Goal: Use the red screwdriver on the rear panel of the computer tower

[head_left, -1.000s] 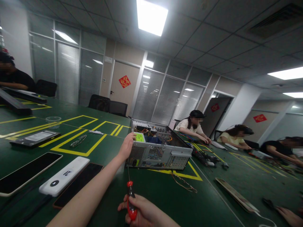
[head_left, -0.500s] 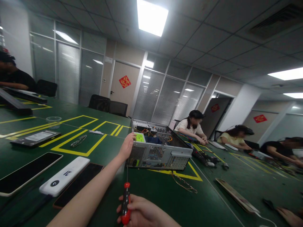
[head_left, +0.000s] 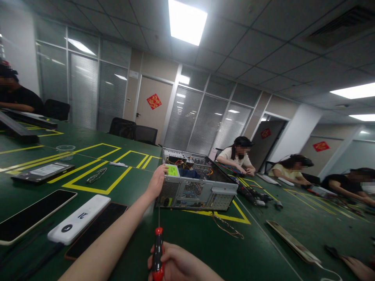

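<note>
Left fingers (head_left: 162,171) rest on the computer case (head_left: 202,192) — right fingers (head_left: 166,253) grip a screwdriver (head_left: 158,249).

Glaring ceiling panel (head_left: 188,22), dim surroundings, wide-angle stretched edges

Cannot make out contact between screwdriver (head_left: 158,251) tip and case (head_left: 202,195), too small to tell. Cannot see the right hand (head_left: 174,257) whole, cut by the bottom edge, nor the dark phone (head_left: 98,224), partly hidden by the left arm (head_left: 109,242).

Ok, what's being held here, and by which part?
Right hand: the screwdriver, by its handle. Left hand: on the case, near left top corner; whether it grips can't be told.
</note>
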The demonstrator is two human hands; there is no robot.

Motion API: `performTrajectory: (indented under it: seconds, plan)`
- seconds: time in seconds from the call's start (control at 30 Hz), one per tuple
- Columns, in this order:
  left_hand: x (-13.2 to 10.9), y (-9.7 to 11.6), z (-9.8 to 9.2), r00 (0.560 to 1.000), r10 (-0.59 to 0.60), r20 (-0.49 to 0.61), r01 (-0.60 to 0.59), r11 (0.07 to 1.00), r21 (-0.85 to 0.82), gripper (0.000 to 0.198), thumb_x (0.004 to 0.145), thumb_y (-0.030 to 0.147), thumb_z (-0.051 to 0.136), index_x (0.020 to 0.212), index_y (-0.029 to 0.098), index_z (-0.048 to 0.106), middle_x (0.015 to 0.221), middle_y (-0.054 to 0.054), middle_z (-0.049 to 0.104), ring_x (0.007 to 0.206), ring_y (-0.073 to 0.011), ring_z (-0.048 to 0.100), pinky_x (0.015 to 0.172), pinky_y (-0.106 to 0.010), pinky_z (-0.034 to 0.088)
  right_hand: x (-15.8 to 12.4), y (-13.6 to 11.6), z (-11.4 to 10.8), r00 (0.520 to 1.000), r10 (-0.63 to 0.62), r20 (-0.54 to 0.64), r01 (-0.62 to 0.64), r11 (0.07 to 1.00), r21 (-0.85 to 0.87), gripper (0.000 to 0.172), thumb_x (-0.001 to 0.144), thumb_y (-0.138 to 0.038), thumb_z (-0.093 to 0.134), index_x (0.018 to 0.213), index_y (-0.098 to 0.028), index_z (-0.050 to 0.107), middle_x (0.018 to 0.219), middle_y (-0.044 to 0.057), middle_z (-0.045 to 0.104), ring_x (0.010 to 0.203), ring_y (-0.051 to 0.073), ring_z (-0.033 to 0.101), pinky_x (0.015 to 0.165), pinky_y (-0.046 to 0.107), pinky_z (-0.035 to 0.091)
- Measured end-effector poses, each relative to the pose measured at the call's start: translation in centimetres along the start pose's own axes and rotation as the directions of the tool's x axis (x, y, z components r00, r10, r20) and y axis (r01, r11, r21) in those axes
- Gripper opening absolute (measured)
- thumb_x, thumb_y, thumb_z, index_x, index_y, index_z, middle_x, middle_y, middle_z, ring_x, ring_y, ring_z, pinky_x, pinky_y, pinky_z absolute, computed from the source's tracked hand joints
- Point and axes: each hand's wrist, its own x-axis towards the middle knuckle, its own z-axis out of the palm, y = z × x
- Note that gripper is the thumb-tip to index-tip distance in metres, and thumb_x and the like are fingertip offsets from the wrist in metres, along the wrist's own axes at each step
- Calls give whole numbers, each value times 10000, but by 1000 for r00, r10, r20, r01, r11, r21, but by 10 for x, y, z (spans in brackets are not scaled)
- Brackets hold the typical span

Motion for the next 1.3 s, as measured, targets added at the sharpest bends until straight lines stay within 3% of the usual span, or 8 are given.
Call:
performTrajectory:
  seconds: [0.07,0.17,0.3,0.77,1.3]
  plan:
    - [0,-1,1,1000,8,-6,-8,1000,0,484,1033,519,273,984,206,638,1220,-124,680,1308,-267,558,1169,-501,409,-2,-3,3,994,-104,-24,103,994,-19,452,598,-248,637,1027,-219,497,812,5,685,642,195,680,590,291,463]
    - [-1,-3,2,1000,14,-12,-14,1000,-3,460,1035,493,280,993,204,636,1222,-126,679,1309,-267,557,1166,-501,413,-12,-15,8,948,-305,-92,307,952,1,347,704,-327,607,1015,-224,492,774,0,666,562,160,629,468,224,394]
    - [-1,-4,3,1000,4,-15,-4,1000,4,427,1035,453,292,989,207,638,1217,-122,682,1312,-266,556,1165,-499,416,-27,-34,11,903,-403,-149,414,909,50,276,775,-388,576,989,-230,499,754,-16,644,532,135,584,413,199,326]
    - [0,-2,0,1000,18,-2,-17,1000,18,425,1038,438,286,993,202,637,1222,-125,673,1305,-259,559,1152,-484,425,-22,-29,7,923,-345,-169,364,927,92,267,771,-398,592,960,-227,511,745,-19,652,545,144,615,418,206,345]
    - [0,-2,1,1000,17,-2,-17,1000,6,424,1038,440,284,992,204,633,1220,-128,674,1316,-265,552,1159,-502,416,-28,-34,6,933,-292,-212,318,942,104,321,742,-426,594,989,-226,545,721,-26,629,533,138,571,435,219,277]
